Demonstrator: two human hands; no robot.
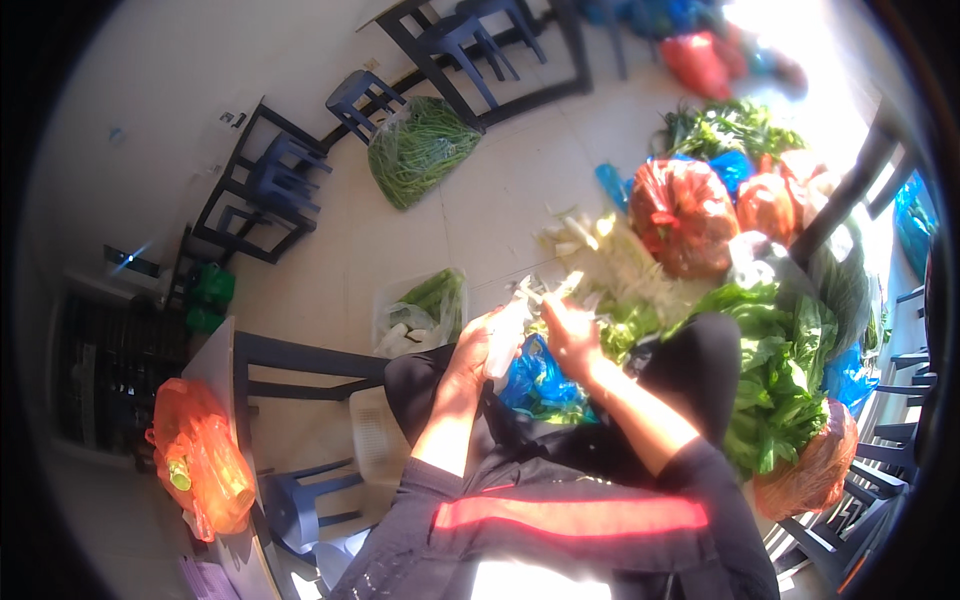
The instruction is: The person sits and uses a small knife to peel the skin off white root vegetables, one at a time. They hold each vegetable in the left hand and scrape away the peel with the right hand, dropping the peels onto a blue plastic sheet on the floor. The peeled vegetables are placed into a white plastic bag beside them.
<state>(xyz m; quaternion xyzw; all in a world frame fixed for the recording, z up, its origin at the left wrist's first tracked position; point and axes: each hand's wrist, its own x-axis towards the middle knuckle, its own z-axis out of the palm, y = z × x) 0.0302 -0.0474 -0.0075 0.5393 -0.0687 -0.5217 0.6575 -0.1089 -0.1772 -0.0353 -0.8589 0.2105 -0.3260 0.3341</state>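
My left hand [471, 347] is wrapped around a thick, pale vegetable stem [506, 341], bright with glare, its far end angled up toward my right hand. My right hand [571, 339] grips a small tool [534, 289] against that far end; glare and blur hide its exact kind. Pale strips of peel surround the tool. Beneath both hands, between my knees, lies a blue plastic bag [536, 375] with green leaves by it. A heap of pale and green trimmings [607, 259] spreads on the floor just beyond my right hand.
A lined plastic bin [420, 311] holds green and white vegetables. Leafy greens [787, 367] and tied red bags [682, 217] crowd my right side. A bag of long green vegetables [424, 150] lies farther off. At left, a table [217, 352] bears an orange bag [202, 457]; a blue stool [300, 502] stands near.
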